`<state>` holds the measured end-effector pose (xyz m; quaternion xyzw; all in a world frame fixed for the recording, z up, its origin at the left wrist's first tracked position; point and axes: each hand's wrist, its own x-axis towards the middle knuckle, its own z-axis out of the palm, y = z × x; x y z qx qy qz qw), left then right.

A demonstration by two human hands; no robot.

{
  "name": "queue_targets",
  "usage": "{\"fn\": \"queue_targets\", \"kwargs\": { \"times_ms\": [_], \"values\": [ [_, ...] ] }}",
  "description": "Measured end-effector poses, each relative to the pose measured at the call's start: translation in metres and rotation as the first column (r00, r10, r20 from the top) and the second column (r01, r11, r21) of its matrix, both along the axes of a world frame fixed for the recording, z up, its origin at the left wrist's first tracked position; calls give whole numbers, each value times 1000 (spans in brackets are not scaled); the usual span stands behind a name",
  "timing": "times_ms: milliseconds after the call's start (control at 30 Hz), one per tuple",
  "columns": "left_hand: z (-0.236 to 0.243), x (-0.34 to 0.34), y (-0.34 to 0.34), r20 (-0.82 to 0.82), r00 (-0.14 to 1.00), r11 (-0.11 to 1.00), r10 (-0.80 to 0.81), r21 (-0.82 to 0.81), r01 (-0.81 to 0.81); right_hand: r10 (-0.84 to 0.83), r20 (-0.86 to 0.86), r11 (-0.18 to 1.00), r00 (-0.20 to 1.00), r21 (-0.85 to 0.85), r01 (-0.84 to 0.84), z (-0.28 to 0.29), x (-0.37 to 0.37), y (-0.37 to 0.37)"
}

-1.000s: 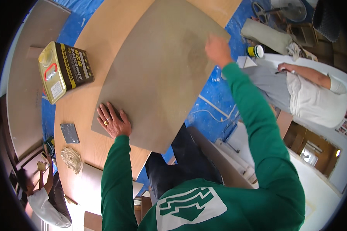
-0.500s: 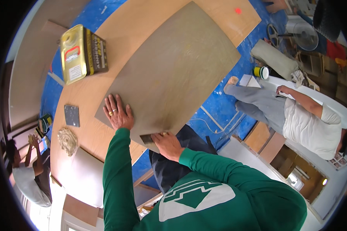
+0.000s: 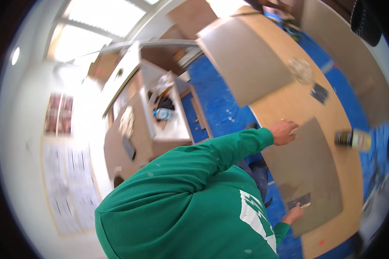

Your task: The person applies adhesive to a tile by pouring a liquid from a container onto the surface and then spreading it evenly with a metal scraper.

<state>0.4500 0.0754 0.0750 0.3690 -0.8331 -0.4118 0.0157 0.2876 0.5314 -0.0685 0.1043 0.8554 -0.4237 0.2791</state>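
Note:
A grey-brown laminate sheet (image 3: 309, 168) lies on a pale wooden board (image 3: 348, 172). At the sheet's near left corner is my left hand (image 3: 283, 132), fingers stretched and apart, holding nothing; whether it touches the sheet is unclear. Farther right along the same sheet, my right hand (image 3: 294, 213) grips a dark flat scraper (image 3: 300, 200) with its blade against or just over the surface. A metal can (image 3: 352, 140) stands on the board beyond the sheet. The view is somewhat blurred.
Another grey-brown sheet (image 3: 248, 60) lies farther along the board, near a crumpled pale rag (image 3: 300, 70) and a dark square pad (image 3: 320, 93). Blue covering (image 3: 212, 88) spreads over the floor. On the left is an open white drawer (image 3: 179, 129) with a bottle (image 3: 162, 114) inside.
My view has swung far to the left, bringing the drawer and windows into sight. My left hand has moved to the sheet's corner with fingers stretched; my right hand still holds the scraper.

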Motion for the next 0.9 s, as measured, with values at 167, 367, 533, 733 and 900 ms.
{"fn": "queue_targets", "kwargs": {
  "times_ms": [167, 367, 533, 733, 900],
  "values": [
    [54, 173, 0, -136, 799, 781, 586, -167, -602, 519, -74, 852, 852, -34, -522, 37, -24, -114],
    [172, 263, 28, -351, 417, 424, 838, -59, -904, 668, -131, 706, 733, -202, -679, 84, -17, -238],
    [241, 417, 41, -504, 78, -50, 860, -236, -971, 854, -188, 464, 485, -146, -873, 82, -7, -262],
    [263, 484, 61, -384, 1, -158, 923, -380, -911, 771, -189, 560, 608, -252, -789, 43, 9, -249],
    [165, 447, 33, -361, 53, 80, 931, 62, -995, 767, -201, 616, 610, -40, -787, 65, 28, -248]
  ]
}}
